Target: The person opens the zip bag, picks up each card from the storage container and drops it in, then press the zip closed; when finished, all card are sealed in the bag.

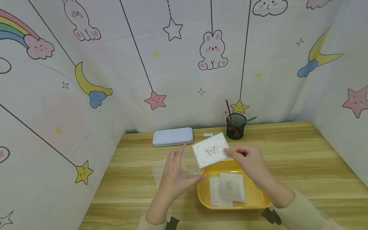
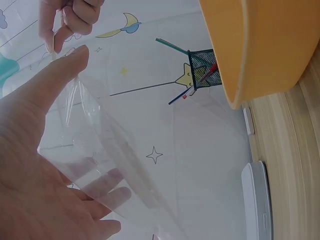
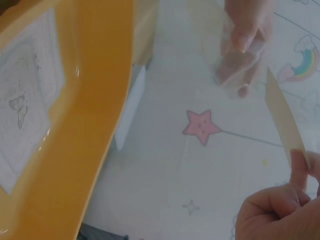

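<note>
Left hand (image 1: 175, 177) holds a clear plastic sleeve (image 1: 172, 167) above the wooden bench (image 1: 302, 159), thumb and fingers pinching its mouth; the wrist view shows fingers behind the film. Right hand (image 1: 247, 159) pinches the right edge of a white rectangular card with a butterfly print (image 1: 210, 150), raised at 12 o'clock of the yellow plastic tray (image 1: 256, 198). The card lies just beside the sleeve mouth, not yet inside. About 3 similar cards (image 1: 228, 188) lie in the tray, unsleeved. Judgement: bagging of this card is barely begun. A pale blue tin case (image 1: 172, 136) sits at 11 o'clock, a black mesh pen pot (image 1: 236, 126) at 12.
</note>
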Demonstrator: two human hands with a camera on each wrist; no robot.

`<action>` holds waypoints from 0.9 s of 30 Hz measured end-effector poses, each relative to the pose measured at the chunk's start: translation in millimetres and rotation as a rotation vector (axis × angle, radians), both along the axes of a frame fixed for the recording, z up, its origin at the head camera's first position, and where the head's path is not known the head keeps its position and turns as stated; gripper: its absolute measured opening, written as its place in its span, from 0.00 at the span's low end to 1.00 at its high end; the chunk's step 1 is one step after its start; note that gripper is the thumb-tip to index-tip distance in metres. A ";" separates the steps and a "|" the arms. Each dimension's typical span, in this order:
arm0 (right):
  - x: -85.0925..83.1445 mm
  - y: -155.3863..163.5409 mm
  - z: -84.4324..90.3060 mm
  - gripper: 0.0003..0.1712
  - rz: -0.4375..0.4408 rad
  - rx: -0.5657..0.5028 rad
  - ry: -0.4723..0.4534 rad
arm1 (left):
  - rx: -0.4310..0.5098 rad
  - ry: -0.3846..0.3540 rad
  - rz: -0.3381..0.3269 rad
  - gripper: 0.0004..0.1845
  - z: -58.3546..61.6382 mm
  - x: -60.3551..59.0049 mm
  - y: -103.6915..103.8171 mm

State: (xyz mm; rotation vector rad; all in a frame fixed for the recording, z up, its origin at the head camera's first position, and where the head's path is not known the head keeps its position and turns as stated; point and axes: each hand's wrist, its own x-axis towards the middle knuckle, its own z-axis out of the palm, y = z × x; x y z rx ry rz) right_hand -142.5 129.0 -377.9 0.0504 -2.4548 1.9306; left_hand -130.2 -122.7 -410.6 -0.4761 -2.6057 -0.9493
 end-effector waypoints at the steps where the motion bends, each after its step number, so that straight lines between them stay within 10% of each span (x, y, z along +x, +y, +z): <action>1: 0.5 -1.5 -0.2 0.19 0.002 -0.003 0.000 | -0.005 0.001 -0.005 0.60 0.3 -0.2 0.4; 27: 3.6 -29.7 -14.8 0.14 0.113 0.070 0.018 | -0.038 0.009 -0.067 0.59 2.1 1.5 14.3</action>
